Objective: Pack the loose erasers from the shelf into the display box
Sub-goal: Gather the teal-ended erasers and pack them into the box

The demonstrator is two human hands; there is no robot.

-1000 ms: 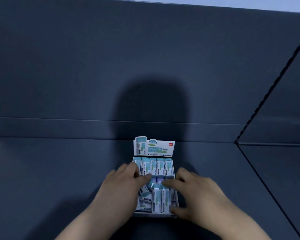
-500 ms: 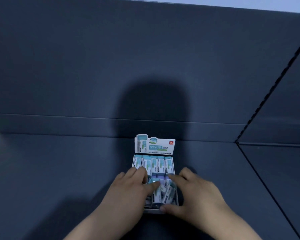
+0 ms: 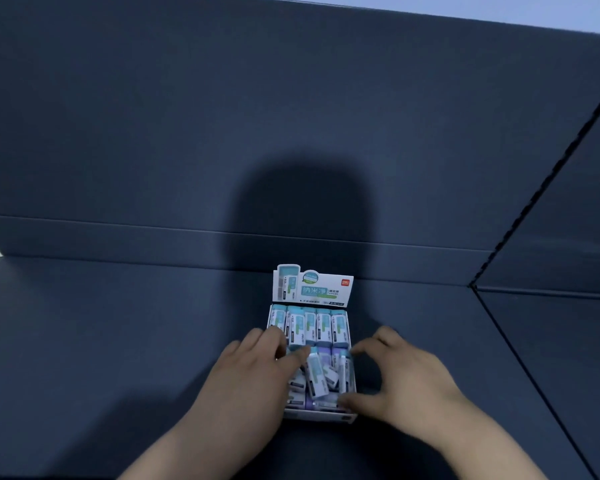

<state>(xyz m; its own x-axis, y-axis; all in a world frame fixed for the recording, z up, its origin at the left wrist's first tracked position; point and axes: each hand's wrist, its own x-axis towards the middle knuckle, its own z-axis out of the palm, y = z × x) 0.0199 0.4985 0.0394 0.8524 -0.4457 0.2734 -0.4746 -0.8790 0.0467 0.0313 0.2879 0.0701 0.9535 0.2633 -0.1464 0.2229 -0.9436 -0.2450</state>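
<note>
At the left side of the display box (image 3: 321, 416) the left hand (image 3: 253, 375) lies on the erasers, fingers loosely bent, thumb pressing the crooked erasers (image 3: 317, 375) in the box's front half; the back row (image 3: 309, 323) stands tidy; at the box's right wall the right hand (image 3: 406, 382) spreads thumb and forefinger wide, gripping nothing; levelling seems in hand; next, I judge, nudge the tilted ones upright.

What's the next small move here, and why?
Probably press the tilted blue-and-white wrapped eraser down flat into its row with the left hand, while the right hand steadies the white cardboard display box. The back row of erasers stands neat, but the front ones lie jumbled, with that one riding on top.
</note>
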